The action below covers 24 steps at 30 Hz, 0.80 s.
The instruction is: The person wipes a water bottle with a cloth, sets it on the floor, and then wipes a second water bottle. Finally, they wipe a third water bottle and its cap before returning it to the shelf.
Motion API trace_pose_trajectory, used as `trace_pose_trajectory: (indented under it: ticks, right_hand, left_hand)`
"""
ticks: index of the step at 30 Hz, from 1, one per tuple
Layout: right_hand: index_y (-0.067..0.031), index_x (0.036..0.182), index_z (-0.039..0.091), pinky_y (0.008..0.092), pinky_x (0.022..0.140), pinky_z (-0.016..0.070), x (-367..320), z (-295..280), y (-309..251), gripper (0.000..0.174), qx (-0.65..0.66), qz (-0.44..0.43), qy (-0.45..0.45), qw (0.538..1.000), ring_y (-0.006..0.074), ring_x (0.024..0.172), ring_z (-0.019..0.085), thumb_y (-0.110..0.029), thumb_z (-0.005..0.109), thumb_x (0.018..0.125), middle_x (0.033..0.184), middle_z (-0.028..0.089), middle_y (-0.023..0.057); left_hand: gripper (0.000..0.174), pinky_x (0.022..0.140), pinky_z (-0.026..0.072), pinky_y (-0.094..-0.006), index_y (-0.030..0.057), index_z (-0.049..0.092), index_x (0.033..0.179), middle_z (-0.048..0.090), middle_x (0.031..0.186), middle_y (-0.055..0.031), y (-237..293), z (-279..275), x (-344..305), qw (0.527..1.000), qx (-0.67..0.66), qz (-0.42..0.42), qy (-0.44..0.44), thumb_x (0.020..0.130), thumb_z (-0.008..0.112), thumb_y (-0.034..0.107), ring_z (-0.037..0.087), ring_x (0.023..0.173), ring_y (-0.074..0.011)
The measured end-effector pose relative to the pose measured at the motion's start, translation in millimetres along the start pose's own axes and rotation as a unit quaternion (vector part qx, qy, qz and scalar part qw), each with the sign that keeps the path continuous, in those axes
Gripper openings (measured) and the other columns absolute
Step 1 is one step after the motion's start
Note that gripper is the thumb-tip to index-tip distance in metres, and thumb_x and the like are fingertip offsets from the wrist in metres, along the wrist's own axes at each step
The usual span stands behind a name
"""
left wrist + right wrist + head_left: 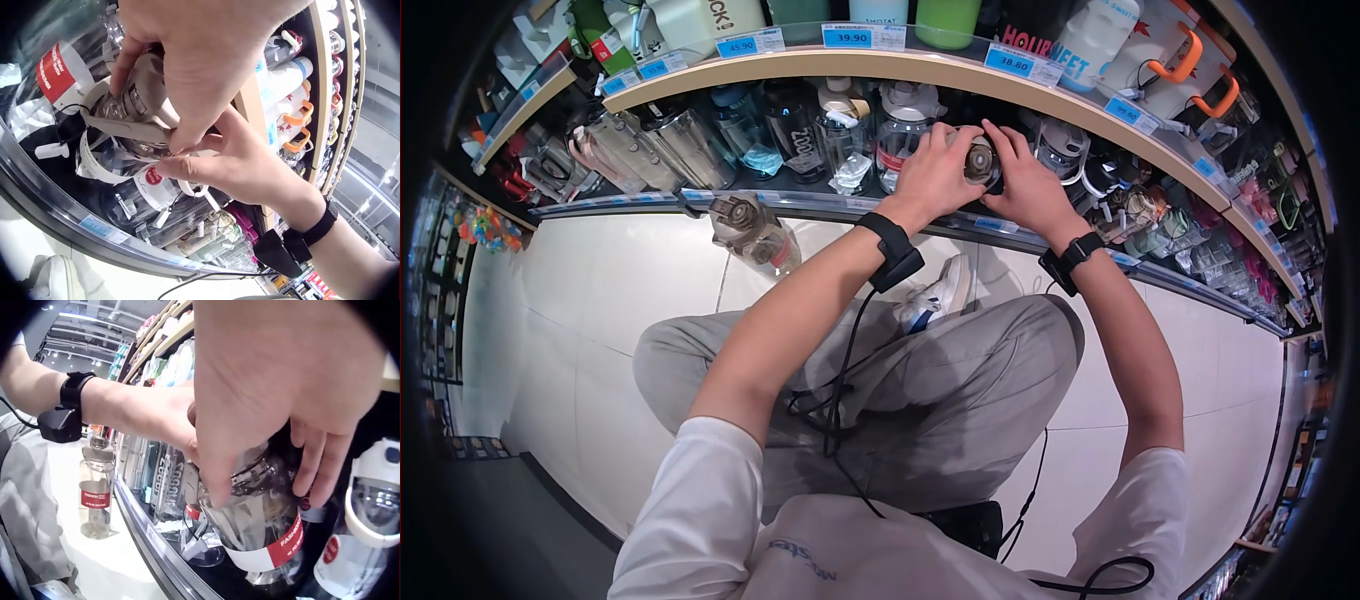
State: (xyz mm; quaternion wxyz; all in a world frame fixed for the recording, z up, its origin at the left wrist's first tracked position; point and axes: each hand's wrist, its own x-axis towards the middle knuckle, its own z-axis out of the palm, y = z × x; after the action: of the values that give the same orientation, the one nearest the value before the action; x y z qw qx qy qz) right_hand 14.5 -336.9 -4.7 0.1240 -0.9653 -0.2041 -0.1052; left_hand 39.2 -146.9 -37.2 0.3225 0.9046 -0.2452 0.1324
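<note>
A clear water bottle (256, 531) with a red-and-white label stands in the lower shelf, its grey-brown lid (149, 94) between both hands. My left hand (940, 175) grips the lid from the left, fingers bent over its far side. From the right, my right hand (1032, 185) holds the same bottle near its top, with thumb and fingers on opposite sides. Both palms hide much of the lid. A similar bottle (750, 235) with a grey-brown lid and red label stands on the floor at the left, apart from the hands.
A white-lidded bottle (908, 110) stands left of the hands, and a handled white-topped bottle (375, 506) to the right. The upper shelf edge (800, 65) with price tags overhangs the row. Below lie the shelf's front rail (820, 207), a shoe (945, 298) and crossed legs.
</note>
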Motion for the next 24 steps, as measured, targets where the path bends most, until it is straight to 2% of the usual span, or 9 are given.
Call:
trace_pose_trajectory:
  ticks: [5,12,14,15,16,18,19,22,24]
  right_hand:
    - [-0.0164,0.161,0.03,0.0475,0.094,0.0591,16,11,9,0.103,0.016,-0.021,0.028,0.999,0.0413,0.118,0.064,-0.017,0.085,0.074,0.145,0.048,0.0166]
    - [-0.0093,0.146,0.047,0.05,0.098,0.054,31,32,36,0.085,0.075,-0.034,0.071,0.994,0.0433,0.118,0.062,-0.028,0.088,0.074,0.126,0.063,0.0187]
    - [-0.0062,0.143,0.049,0.0495,0.098,0.0535,37,33,39,0.083,0.074,0.026,0.04,0.996,0.0429,0.12,0.062,-0.03,0.089,0.074,0.127,0.064,0.0215]
    - [-0.001,0.133,0.053,0.0501,0.097,0.0536,40,34,39,0.075,0.062,0.024,0.054,0.996,0.0431,0.117,0.064,-0.032,0.088,0.075,0.121,0.067,0.0249]
    - [-0.001,0.133,0.053,0.0501,0.097,0.0536,41,34,38,0.075,0.06,0.023,0.049,0.997,0.0431,0.117,0.064,-0.032,0.088,0.075,0.121,0.067,0.0249]
    - [0.0016,0.123,0.057,0.0506,0.095,0.0547,46,32,34,0.065,0.009,0.087,0.025,0.996,0.0439,0.111,0.067,-0.033,0.087,0.077,0.113,0.069,0.0268]
    - [0.0031,0.116,0.059,0.0512,0.09,0.0561,49,33,35,0.062,-0.009,0.084,0.038,0.996,0.0448,0.104,0.069,-0.036,0.087,0.077,0.107,0.071,0.0281]
    - [0.0032,0.116,0.06,0.0511,0.088,0.0571,59,38,41,0.064,-0.07,0.104,0.011,0.992,0.0447,0.102,0.07,-0.039,0.087,0.076,0.106,0.072,0.0279]
    - [0.0039,0.118,0.06,0.0508,0.087,0.0576,65,37,41,0.068,-0.09,0.103,0.002,0.991,0.0442,0.098,0.071,-0.043,0.085,0.076,0.102,0.073,0.028]
  left_hand:
    - [0.086,0.104,0.0522,-0.0505,0.0114,0.045,0.145,0.055,0.13,-0.022,-6,7,13,0.999,-0.028,-0.024,0.003,0.073,0.087,0.03,0.058,0.125,-0.0454]
    - [0.086,0.101,0.0535,-0.0506,0.0085,0.045,0.144,0.053,0.129,-0.0255,-19,12,29,0.997,-0.071,-0.015,0.013,0.076,0.088,0.039,0.06,0.12,-0.0476]
    - [0.084,0.1,0.0536,-0.0511,0.0081,0.046,0.145,0.053,0.13,-0.0245,-22,10,29,0.996,-0.085,-0.032,0.019,0.079,0.086,0.041,0.062,0.118,-0.0476]
    - [0.081,0.1,0.0536,-0.051,0.0084,0.047,0.145,0.053,0.131,-0.0234,-24,7,28,0.995,-0.093,-0.033,0.008,0.081,0.085,0.041,0.063,0.117,-0.0472]
    - [0.079,0.1,0.0536,-0.0509,0.0088,0.048,0.145,0.052,0.132,-0.0224,-26,3,26,0.994,-0.101,-0.033,-0.002,0.083,0.084,0.041,0.064,0.116,-0.0468]
    - [0.073,0.101,0.053,-0.0502,0.0091,0.049,0.146,0.052,0.135,-0.0201,-31,-5,15,0.994,-0.106,-0.04,-0.005,0.086,0.08,0.037,0.062,0.12,-0.0449]
    - [0.071,0.102,0.0528,-0.0495,0.0093,0.048,0.146,0.051,0.136,-0.0197,-35,-10,10,0.995,-0.102,-0.013,0.004,0.087,0.079,0.035,0.061,0.122,-0.0442]
    - [0.061,0.103,0.052,-0.0457,0.0094,0.051,0.144,0.051,0.137,-0.0174,-47,-29,-12,0.994,-0.107,0.024,0.022,0.091,0.075,0.029,0.06,0.125,-0.0393]
    - [0.055,0.101,0.0523,-0.0432,0.0088,0.054,0.139,0.051,0.136,-0.0163,-53,-49,-26,0.993,-0.113,0.014,-0.036,0.091,0.074,0.027,0.062,0.121,-0.0352]
